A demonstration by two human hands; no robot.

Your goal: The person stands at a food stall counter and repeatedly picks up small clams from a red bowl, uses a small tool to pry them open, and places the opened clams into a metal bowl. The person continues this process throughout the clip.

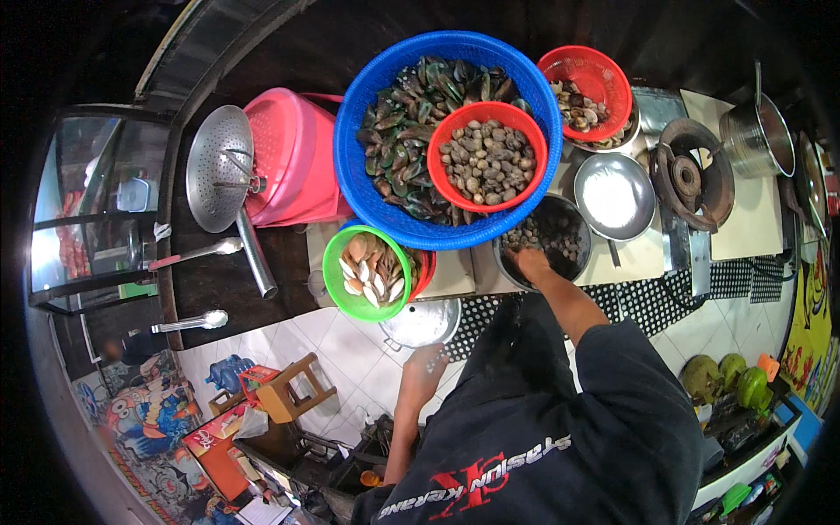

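My right hand (528, 263) reaches into a dark metal pot (573, 208) of cockles (560, 236); its fingertips are hidden among the shells. My left hand (424, 365) is lower and blurred, close to the rim of a silvery round pan (425, 322); I cannot make out its fingers. Above the pot, a large blue basket (350, 166) holds green mussels (402, 157). On those mussels sits a red basket (488, 108) of round brown clams (490, 162). A green basket (336, 293) with pale, elongated shellfish (374, 276) stands left of the silvery pan.
Pink baskets (293, 149), a perforated ladle (219, 166) and tongs (197, 322) are on the left. To the right are a shiny empty pan (614, 197), a burner (689, 175) and a saucepan (752, 140). Another red basket (586, 59) holds clams. A wooden stool (297, 388) stands on the tiled floor.
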